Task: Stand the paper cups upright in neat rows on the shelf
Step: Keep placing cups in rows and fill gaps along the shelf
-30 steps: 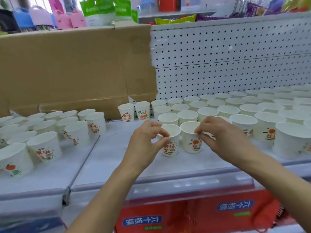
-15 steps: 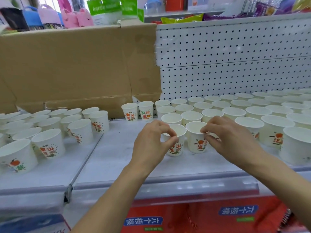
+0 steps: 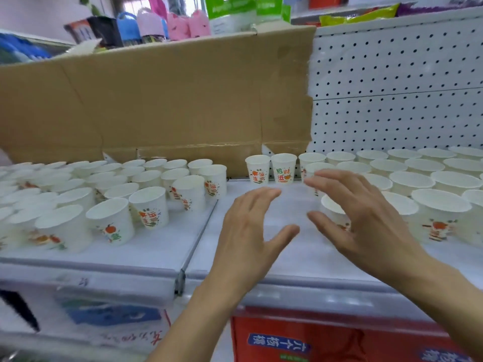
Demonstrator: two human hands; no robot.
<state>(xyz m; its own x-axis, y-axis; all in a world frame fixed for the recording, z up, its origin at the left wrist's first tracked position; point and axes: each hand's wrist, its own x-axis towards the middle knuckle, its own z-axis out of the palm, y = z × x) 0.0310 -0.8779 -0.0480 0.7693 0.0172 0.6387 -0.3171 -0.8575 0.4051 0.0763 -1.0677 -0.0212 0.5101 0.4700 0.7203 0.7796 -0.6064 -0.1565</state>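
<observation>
1. Head view: the left hand (image 3: 249,231) is released, with its fingers straight and spread. It grasps nothing and hovers over the white shelf (image 3: 162,246).
2. The right hand (image 3: 366,226) is likewise released, with its fingers spread. It partly hides one front cup (image 3: 332,209); whether they touch cannot be told.
3. Upright paper cups fill the right rows (image 3: 439,212), and a looser left cluster (image 3: 109,226) stands beyond the shelf seam.
4. Two printed cups (image 3: 270,169) stand just beside each other at the back, in front of the cardboard sheet (image 3: 156,100), beside the pegboard (image 3: 392,74).
</observation>
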